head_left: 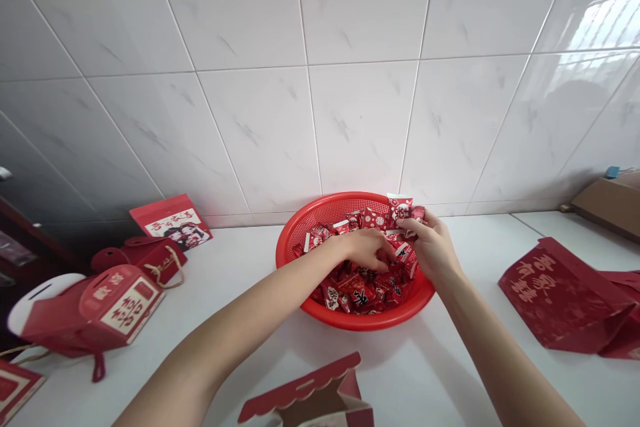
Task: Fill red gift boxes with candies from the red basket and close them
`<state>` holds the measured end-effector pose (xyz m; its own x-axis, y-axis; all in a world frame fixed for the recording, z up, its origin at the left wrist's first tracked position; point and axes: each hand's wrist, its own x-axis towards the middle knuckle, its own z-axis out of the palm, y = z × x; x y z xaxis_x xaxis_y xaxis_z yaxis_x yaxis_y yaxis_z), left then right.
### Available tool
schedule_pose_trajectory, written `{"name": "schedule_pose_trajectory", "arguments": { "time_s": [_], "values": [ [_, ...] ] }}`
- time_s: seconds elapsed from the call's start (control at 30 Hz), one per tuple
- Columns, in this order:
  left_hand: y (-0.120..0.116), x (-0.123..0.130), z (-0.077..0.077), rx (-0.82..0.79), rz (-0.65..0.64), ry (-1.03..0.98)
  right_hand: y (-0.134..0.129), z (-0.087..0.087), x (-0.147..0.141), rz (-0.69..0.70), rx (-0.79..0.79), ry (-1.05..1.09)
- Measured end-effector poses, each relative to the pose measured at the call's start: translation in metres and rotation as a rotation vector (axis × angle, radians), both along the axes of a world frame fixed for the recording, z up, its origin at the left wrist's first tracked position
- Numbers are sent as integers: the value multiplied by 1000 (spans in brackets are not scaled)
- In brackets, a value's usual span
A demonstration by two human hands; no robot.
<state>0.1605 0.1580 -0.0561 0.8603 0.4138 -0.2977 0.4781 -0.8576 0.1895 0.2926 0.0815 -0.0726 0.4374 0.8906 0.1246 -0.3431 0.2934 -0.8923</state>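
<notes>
Where the tiled wall [360, 120] meets the white counter [240, 253], a red mesh basket [360, 322] sits close to the wall, holding a heap of small red packets [357, 290]. Nearer the person is a red box [280, 399] with a scalloped top edge, partly cut off by the view. The right hand [435, 247], at the basket's right side, is nearly closed, thumb against fingers, pinching an upright packet [400, 205]; more may be bunched behind it. The left hand [367, 247] reaches into the heap with its fingers half curled downward; its fingertips are buried, so I cannot tell whether they grip anything. Sorting through such slippery-looking wrappers probably goes best with light fingertips, lifting each piece by its crimped edge. The right-hand pinch wants to be firm but shallow, since squeezing a loose bunch could let one slide out.
</notes>
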Motion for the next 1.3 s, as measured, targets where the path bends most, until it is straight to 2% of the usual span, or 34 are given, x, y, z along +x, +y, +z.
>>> {"name": "schedule_pose_trajectory", "arguments": {
  "time_s": [0.07,0.27,0.5,0.67,0.83,0.9,1.0,1.07,1.2,1.3],
  "values": [
    [-2,5,-1,76,10,95,0,-1,0,5,3,14],
    [6,3,0,243,191,195,0,0,0,43,4,31],
    [0,5,-9,214,88,200,-1,2,-2,36,12,42],
    [-2,10,-15,210,105,185,-1,1,-1,24,10,31],
    [6,2,0,109,173,158,0,1,0,27,8,4],
    [10,-4,9,2,182,154,0,1,0,18,11,7],
    [9,-7,16,-237,163,270,0,1,0,12,9,25],
    [2,-4,16,-301,153,390,0,2,0,22,4,31],
    [-14,7,14,-178,132,479,1,2,0,22,-3,58],
    [-13,7,15,-27,203,378,1,2,-1,16,-11,66]
  ]
}}
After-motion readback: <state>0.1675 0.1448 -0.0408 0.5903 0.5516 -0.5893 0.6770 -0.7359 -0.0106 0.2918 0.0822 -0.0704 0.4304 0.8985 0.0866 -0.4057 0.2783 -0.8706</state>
